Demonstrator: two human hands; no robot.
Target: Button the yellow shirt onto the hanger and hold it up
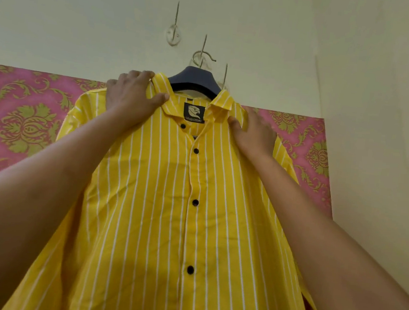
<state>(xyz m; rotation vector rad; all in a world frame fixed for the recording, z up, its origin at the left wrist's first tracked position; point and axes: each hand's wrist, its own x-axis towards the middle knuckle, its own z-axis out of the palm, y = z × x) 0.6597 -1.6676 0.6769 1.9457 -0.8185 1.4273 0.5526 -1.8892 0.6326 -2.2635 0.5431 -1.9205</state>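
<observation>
Yellow shirt (162, 213) fills the centre of the head view. It hangs lengthwise down the frame from a dark hanger (194, 78) whose shoulders sit inside the neck opening. The hanger's metal hook (203, 56) is caught on a wall hook above, at upper centre. Three black buttons (195, 202) down the front look fastened, while the top button (183, 126) under the label appears undone, with the collar open.

Both arms reach up and forward to the shirt's shoulders, about equally near. The left hand (133, 97) grips the collar edge left of the neck, fingers curled over the top and thumb on the front. The right hand (255, 132) rests on the opposite shoulder with its thumb against the front; I cannot tell whether its fingers clasp the cloth. Lifting it off likely means raising the hanger, just above and between the hands.
</observation>
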